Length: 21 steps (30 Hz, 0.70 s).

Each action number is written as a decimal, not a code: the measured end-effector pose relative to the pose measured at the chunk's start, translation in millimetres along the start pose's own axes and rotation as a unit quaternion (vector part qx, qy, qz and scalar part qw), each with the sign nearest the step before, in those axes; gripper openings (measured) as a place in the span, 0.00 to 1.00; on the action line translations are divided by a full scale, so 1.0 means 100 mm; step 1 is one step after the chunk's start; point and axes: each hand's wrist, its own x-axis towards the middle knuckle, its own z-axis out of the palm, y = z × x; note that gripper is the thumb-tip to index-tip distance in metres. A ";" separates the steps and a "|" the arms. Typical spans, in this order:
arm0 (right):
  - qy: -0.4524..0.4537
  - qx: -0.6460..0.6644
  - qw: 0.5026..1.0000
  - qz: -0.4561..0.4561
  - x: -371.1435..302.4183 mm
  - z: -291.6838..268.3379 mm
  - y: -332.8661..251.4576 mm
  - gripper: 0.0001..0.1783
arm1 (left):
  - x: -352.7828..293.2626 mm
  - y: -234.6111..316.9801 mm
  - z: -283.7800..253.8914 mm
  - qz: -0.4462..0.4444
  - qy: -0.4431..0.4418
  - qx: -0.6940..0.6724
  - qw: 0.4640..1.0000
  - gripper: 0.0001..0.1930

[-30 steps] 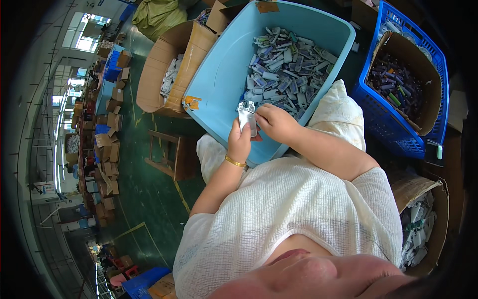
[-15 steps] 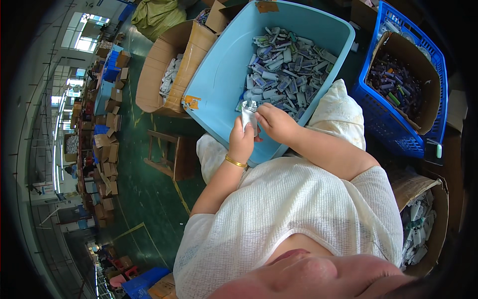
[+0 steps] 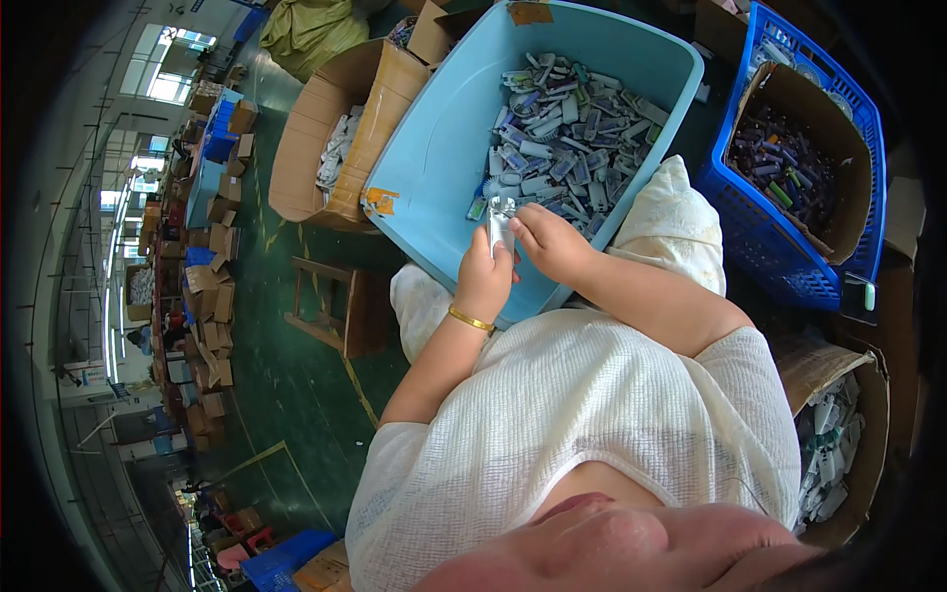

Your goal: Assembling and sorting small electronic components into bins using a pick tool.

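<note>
1. A small, silvery-white casing point(image 3: 501, 231) is held above the near part of the light-blue plastic tub point(image 3: 424, 138), short of the heap of small plastic parts point(image 3: 577, 138).
2. Its lower part is gripped by the left hand point(image 3: 482, 278), with the fingers closed around it and the notched upper end exposed.
3. The right hand point(image 3: 549, 243) is curled, its fingertips beside or against the casing's right edge; whether anything is pinched there cannot be made out.
4. From its look, the casing is judged light, stiff and rather smooth, so slipping seems likelier than bending.
5. The small projections at the upper end are probably most easily snapped; the broad lower body is better grasped, with light pressure.
</note>
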 end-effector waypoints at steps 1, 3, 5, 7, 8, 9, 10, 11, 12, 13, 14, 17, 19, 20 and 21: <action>-0.001 0.002 1.000 0.009 0.00 0.00 -0.01 0.13 | 0.00 0.02 0.00 0.000 0.000 0.000 1.000 0.11; -0.003 0.004 1.000 0.017 0.01 -0.02 -0.04 0.13 | -0.01 0.04 0.00 0.015 0.007 0.052 0.999 0.11; -0.043 0.050 0.996 0.058 0.02 -0.03 -0.07 0.14 | 0.00 -0.01 0.01 0.022 0.017 0.052 0.998 0.10; -0.046 0.034 0.996 0.065 0.05 -0.04 -0.07 0.14 | 0.00 -0.03 0.02 0.028 0.027 0.052 0.998 0.08; -0.051 0.018 0.996 0.071 0.05 -0.04 -0.06 0.14 | 0.01 -0.02 0.01 0.034 0.029 0.066 0.997 0.08; -0.052 0.018 0.996 0.071 0.06 -0.04 -0.06 0.14 | 0.02 -0.02 0.00 0.041 0.031 0.080 0.995 0.08; -0.038 -0.018 0.997 0.067 0.05 -0.04 -0.06 0.14 | 0.04 -0.05 0.01 0.040 0.031 0.080 0.995 0.08; -0.025 -0.054 0.996 0.064 0.05 -0.04 -0.06 0.15 | 0.05 -0.08 0.02 0.033 0.035 0.054 0.997 0.08; -0.025 -0.054 0.996 0.064 0.05 -0.03 -0.05 0.15 | 0.06 -0.11 0.03 0.026 0.038 0.028 0.999 0.09; -0.023 -0.025 0.997 0.065 0.04 -0.01 -0.03 0.15 | 0.07 -0.12 0.03 0.026 0.039 0.029 0.998 0.09; -0.020 0.003 0.998 0.066 0.05 -0.01 -0.01 0.15 | 0.10 -0.11 0.04 0.003 0.032 -0.040 0.999 0.10; -0.001 0.026 0.997 0.068 0.04 -0.01 -0.01 0.16 | 0.13 -0.11 0.02 -0.023 0.022 -0.140 0.990 0.12; 0.013 0.013 0.998 0.063 0.06 -0.05 0.00 0.15 | 0.14 -0.11 0.00 -0.027 0.018 -0.170 0.985 0.12; 0.026 0.000 0.998 0.059 0.06 -0.07 -0.01 0.15 | 0.13 -0.12 -0.02 -0.023 -0.002 -0.181 0.983 0.12; 0.027 0.001 0.998 0.060 0.07 -0.09 -0.03 0.15 | 0.12 -0.12 -0.02 -0.020 -0.023 -0.191 0.981 0.12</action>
